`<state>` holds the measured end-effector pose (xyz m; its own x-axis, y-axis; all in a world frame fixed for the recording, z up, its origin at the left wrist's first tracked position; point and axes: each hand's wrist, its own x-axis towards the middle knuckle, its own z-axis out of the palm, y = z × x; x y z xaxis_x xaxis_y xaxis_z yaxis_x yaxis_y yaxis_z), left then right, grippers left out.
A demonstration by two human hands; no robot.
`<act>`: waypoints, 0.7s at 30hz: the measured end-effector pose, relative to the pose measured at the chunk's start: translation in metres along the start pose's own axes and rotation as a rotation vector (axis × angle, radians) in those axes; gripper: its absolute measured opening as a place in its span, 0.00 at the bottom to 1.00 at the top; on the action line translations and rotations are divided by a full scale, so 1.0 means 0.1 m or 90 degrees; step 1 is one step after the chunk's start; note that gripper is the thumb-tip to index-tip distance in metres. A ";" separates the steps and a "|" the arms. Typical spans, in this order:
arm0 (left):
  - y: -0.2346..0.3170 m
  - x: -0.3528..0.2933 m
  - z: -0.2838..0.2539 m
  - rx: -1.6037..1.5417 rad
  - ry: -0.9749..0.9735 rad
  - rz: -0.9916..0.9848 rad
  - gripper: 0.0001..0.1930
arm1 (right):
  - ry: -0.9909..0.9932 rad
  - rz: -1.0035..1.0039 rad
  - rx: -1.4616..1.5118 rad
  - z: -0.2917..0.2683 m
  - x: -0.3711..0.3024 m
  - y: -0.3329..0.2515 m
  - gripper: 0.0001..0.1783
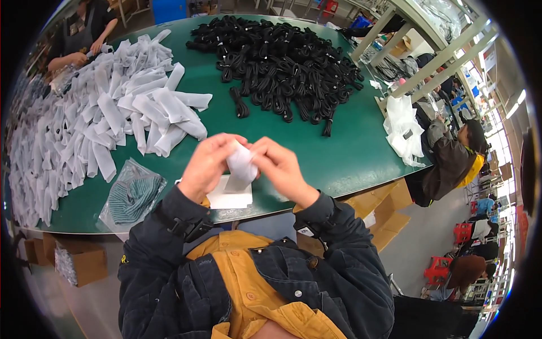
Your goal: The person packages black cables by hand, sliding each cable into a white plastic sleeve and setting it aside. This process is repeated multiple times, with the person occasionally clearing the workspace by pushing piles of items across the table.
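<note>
Above the table's near edge, my left hand (206, 165) and my right hand (284, 169) both hold a white plastic pouch (243, 164). The left fingers close on its left side, while the right thumb and fingers pinch its upper right part. Whatever the pouch contains cannot be made out. Directly below lies a white card or flat sheet (232, 199), partly covered by my left wrist and the pouch. To the left of my left hand, a teal ribbed knitted item (132, 198) rests in a clear plastic bag.
A wide heap of frosted white pouches (93, 121) covers the left of the green table (333, 152). Coiled black cables (282, 65) are piled at the far side. A white plastic bag (403, 130) lies at right. Open cardboard boxes (384, 212) stand below; a person (82, 34) works far left.
</note>
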<state>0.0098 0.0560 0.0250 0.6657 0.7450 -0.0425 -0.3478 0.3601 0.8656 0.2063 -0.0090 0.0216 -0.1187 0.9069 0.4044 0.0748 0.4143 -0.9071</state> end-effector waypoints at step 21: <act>-0.71 -0.51 -0.04 0.923 -0.030 0.312 0.08 | 0.119 0.154 -0.733 -1.60 0.26 1.17 0.34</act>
<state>-0.0025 -0.0054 -0.0364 0.7110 0.5948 0.3751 0.3726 -0.7710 0.5165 0.3702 0.0751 -0.0549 0.1603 0.9287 0.3345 0.9313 -0.0300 -0.3630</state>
